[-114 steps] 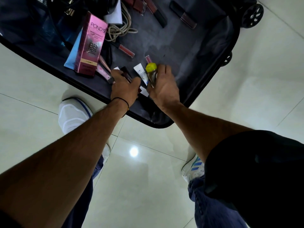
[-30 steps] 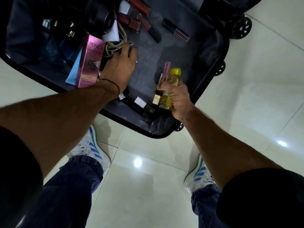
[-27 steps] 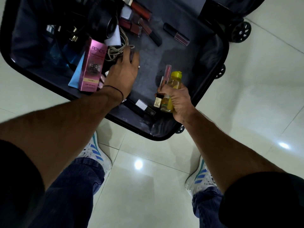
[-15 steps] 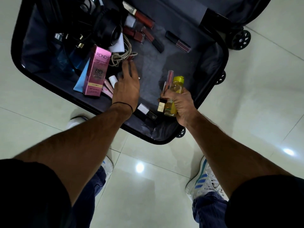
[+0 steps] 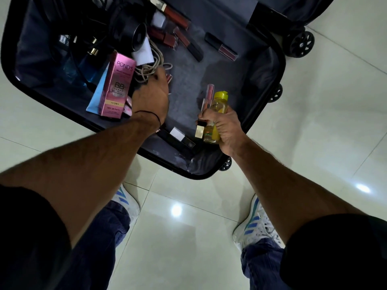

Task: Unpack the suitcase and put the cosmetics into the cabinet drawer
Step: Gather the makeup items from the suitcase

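Gathering cosmetics from the open suitcase (image 5: 184,95) in the upper half of the frame

At centre right the right hand (image 5: 226,128) is wrapped round a yellow bottle (image 5: 218,105), with a clear lip gloss tube (image 5: 208,95) and a gold-capped stick (image 5: 200,130) pinched against it, probably bundled so that one trip to the drawer carries several. At centre the left hand (image 5: 150,97) reaches flat into the lining, fingertips by the beige cord (image 5: 146,68) and a small reddish tube (image 5: 169,78); its back faces the camera, so I cannot tell whether it grips anything. The pink box (image 5: 117,84) lies just left of it, and dark lip tubes (image 5: 188,41) wait at upper centre. Much remains unpacked, and the cabinet drawer is out of view
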Tool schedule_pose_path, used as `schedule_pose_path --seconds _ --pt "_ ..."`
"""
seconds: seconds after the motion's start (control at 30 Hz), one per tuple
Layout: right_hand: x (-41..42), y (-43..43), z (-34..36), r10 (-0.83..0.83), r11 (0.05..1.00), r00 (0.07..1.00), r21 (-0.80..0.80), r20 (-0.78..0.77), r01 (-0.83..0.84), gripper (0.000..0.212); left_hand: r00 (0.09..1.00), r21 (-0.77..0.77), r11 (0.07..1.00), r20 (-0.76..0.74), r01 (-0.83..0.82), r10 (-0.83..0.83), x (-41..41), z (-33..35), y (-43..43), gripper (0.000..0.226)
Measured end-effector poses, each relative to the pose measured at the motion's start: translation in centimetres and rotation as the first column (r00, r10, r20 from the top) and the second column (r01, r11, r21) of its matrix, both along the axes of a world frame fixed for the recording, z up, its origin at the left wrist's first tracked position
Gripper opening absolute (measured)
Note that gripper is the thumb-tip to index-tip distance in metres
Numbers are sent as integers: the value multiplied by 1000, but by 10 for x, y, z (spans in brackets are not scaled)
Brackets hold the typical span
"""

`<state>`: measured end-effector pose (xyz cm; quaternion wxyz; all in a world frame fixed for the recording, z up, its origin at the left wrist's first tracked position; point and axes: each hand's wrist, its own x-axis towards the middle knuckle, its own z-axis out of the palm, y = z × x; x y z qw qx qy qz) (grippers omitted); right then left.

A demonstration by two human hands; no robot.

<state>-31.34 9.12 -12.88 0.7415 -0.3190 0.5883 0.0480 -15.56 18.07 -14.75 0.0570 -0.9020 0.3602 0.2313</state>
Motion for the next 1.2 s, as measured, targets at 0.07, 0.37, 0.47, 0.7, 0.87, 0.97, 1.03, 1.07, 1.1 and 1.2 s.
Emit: schedule_pose_path --seconds 0.07,0.37,0.47,0.7,0.87,0.97,1.03,1.07,1.1,1.2 --pt "0 0 1 -7 1000 1000 -3 -1 7 29 997 -60 998 -74 2 -6 4 6 0 51" --pt "-5 -12 64 -7 1000 999 -13 38 7 33 365 -84 519 -805 -851 467 -34 91 7 28" --pt "-16 -28 120 44 999 996 -23 83 -42 34 267 -79 408 -864 -910 427 -54 153 8 24" --pt "-81 -81 354 103 992 977 -85 187 -89 32 274 -161 361 -918 -919 288 -126 380 -36 22" --pt "-158 -111 550 127 969 968 -236 215 -75 32 278 -222 321 -951 -921 138 -195 560 -75 27" --pt "-220 -115 646 87 946 966 -323 242 -4 29 259 -240 303 -965 -922 25 -247 648 -82 25" --pt "-271 -106 705 42 922 967 -381 252 59 28 232 -235 330 -972 -914 -50 -288 696 -79 28" --pt "-299 -97 733 16 905 966 -414 257 95 30 223 -245 359 -969 -901 -102 -310 717 -77 32" --pt "-324 -85 758 -9 885 964 -446 266 131 33 214 -254 387 -966 -887 -145 -330 735 -74 33" --pt "-409 -40 816 -98 806 951 -537 295 249 37 166 -292 489 -944 -822 -284 -398 783 -61 21"
